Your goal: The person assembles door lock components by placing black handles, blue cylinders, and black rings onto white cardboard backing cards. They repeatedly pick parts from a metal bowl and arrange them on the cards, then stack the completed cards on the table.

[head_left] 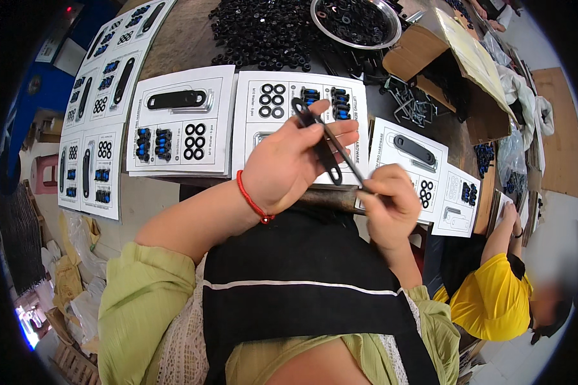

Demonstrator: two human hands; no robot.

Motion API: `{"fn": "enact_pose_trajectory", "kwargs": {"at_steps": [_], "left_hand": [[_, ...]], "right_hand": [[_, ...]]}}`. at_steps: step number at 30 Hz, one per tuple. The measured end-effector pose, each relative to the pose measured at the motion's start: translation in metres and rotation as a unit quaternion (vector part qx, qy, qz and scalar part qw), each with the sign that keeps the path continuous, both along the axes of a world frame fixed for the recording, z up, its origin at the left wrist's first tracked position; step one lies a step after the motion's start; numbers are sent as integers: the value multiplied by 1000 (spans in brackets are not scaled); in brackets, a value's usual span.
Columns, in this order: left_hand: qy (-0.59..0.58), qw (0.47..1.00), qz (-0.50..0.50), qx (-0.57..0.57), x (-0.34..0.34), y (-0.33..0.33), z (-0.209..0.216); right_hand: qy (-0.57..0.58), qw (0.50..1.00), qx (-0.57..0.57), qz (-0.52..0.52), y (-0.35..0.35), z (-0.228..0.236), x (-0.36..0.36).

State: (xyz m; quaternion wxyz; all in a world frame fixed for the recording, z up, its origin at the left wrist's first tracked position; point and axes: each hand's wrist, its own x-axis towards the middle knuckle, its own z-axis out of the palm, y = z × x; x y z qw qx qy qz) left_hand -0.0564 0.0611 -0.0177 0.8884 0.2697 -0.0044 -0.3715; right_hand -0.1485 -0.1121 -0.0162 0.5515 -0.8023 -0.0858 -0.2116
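Note:
My left hand point(281, 159) is closed, palm up, around a black flat bar point(325, 153) with holes near its rounded ends. A thin dark straight piece point(343, 153) crosses beside that bar; whether it is a rod or another bar seen edge-on, I cannot tell. My right hand point(393, 202) pinches its lower end, while its upper end lies by my left fingers. Beneath my hands is a printed card point(250, 86) with black washers point(272, 101) and blue-banded black bolts point(340, 102) laid out on it. The middle of this card is partly hidden by my left hand.
More printed cards point(221, 80) with bars, bolts and washers lie left and right. Behind them are a heap of black small parts point(257, 32), a metal bowl point(395, 32) of washers, hex keys point(410, 106) and a cardboard box point(478, 70). A co-worker in yellow point(494, 301) sits at right.

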Motion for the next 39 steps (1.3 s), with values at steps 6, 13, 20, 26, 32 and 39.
{"fn": "enact_pose_trajectory", "kwargs": {"at_steps": [6, 13, 20, 26, 32, 39], "left_hand": [[0, 997, -71, 35, 2, 5, -1], [9, 986, -164, 15, -14, -4, -9], [-23, 996, -73, 39, -13, 4, -12], [-48, 998, -3, 42, -13, -3, -10], [-52, 997, 13, 59, -14, -5, -7], [-55, 993, 61, 81, -17, -11, -9]], "right_hand": [[37, 965, 215, -146, -22, 44, 10], [242, 961, 127, -49, 10, 33, 41], [221, 967, 114, -61, 6, 14, 18], [259, 963, -65, -43, 17, 17, 6], [312, 946, -85, -15, 23, 5, 10], [94, 934, -333, -89, 31, 1, 11]]}}
